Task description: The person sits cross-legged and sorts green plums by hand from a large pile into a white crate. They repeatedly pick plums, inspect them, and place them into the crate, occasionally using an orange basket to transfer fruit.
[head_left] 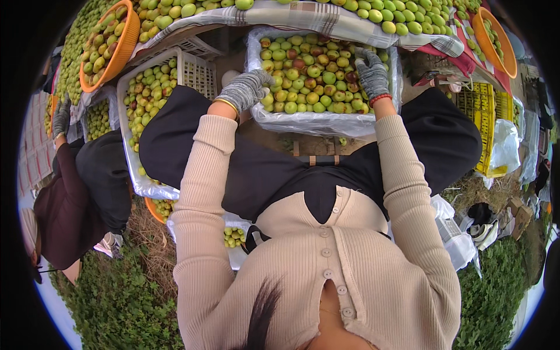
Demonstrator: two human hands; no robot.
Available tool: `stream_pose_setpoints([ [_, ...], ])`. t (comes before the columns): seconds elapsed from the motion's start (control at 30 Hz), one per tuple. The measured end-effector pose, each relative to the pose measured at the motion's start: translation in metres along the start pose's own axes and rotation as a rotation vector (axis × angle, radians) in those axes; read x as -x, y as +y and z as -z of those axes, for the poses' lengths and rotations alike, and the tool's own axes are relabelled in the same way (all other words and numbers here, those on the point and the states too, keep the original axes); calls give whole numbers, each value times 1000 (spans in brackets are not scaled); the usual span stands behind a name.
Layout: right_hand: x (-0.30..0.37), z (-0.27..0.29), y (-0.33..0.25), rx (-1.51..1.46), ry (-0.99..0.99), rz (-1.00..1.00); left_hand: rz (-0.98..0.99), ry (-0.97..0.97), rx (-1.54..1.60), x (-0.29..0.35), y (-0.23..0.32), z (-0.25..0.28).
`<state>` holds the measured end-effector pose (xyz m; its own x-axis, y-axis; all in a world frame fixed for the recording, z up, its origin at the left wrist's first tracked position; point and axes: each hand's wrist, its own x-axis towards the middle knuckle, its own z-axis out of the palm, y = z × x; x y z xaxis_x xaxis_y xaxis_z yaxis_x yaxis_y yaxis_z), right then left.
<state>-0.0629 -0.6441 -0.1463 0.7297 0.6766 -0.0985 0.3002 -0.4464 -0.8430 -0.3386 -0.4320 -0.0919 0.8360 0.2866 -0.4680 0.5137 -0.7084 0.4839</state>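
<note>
Grip: cannot tell, left hand (pixel 244 90), right hand (pixel 374 77). Step: seemingly picking through crated fruit (pixel 315 72); next calls for light pinch.

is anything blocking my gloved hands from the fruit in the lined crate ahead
Nothing visible: the left hand and right hand are at opposite sides of the fruit, whose top is uncovered; the plastic liner drapes around the sides.

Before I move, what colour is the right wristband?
The right wristband is red, clearest in the head view.
</note>
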Motion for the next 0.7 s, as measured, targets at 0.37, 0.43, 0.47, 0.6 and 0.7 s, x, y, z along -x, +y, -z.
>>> stream_pose_setpoints([
  [0.37,-38,-64,-37,475,24,62,-122,187,-128,34,-21,129],
  [0.43,-68,-65,-41,622,-72,-138,-145,214,-132,24,-14,123],
  [0.47,-77,-67,-42,693,-229,-266,-108,179,-227,20,-13,122],
  [0.6,-87,-69,-38,890,-274,-9,-85,196,-218,15,-27,121],
  [0.7,-83,-69,-32,897,-429,52,-69,311,-291,15,-47,124],
])
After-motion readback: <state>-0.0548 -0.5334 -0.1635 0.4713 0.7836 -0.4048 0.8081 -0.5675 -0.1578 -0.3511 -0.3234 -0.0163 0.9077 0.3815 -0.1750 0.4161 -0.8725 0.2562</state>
